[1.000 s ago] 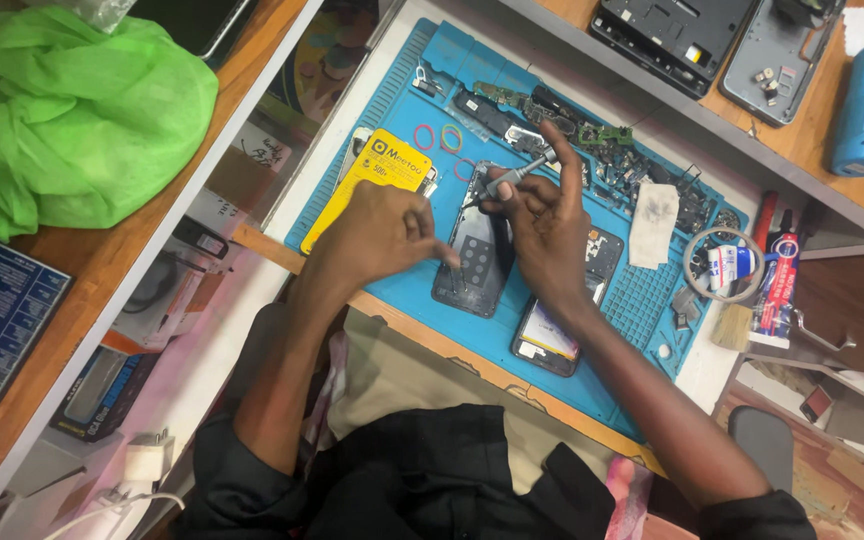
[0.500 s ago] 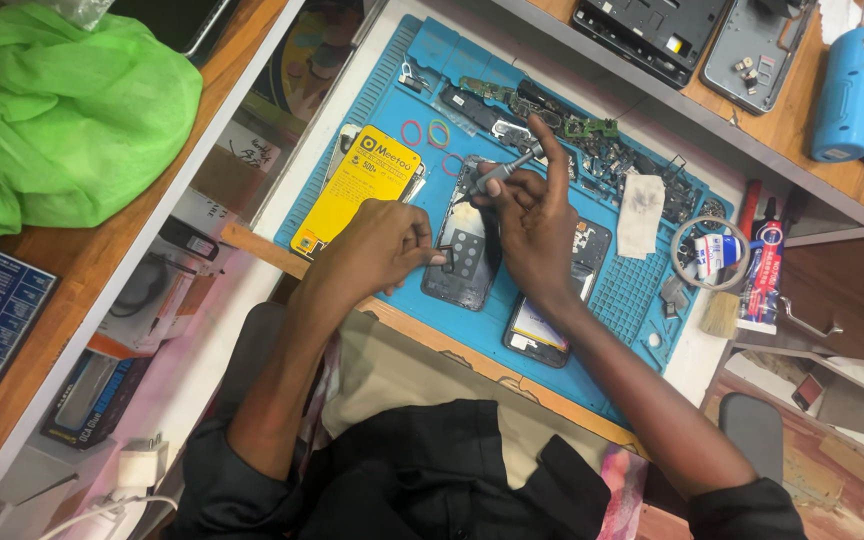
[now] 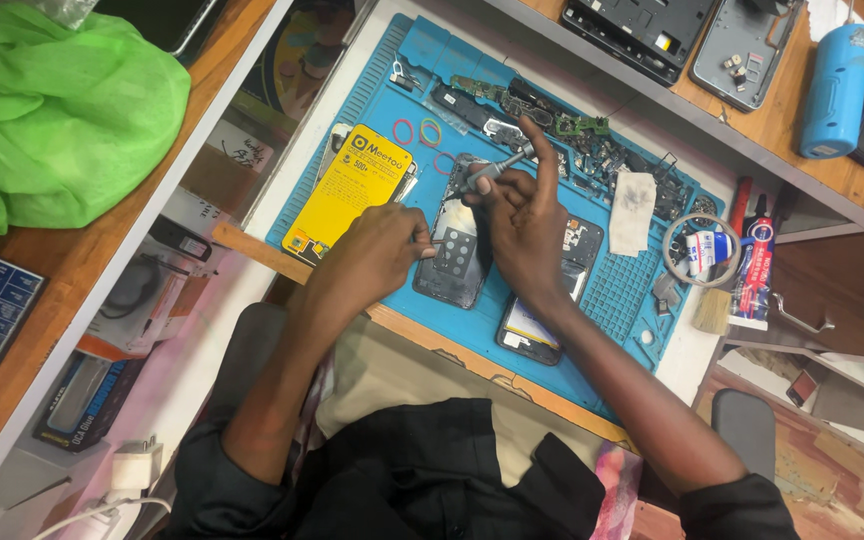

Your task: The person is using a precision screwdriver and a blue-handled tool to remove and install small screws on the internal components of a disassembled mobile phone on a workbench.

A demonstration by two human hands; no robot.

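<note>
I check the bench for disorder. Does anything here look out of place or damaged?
Nothing looks spilled. The dark opened phone lies on the blue work mat with its back off, between the left hand and the right hand, which holds a grey screwdriver.

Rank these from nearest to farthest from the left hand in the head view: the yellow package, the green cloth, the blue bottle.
From the left hand:
1. Yellow package, just beyond the hand on the blue mat.
2. Green cloth, far off on the wooden shelf at the upper left of the picture.
3. Blue bottle, farthest, on the wooden shelf at the upper right, past the right hand.
</note>
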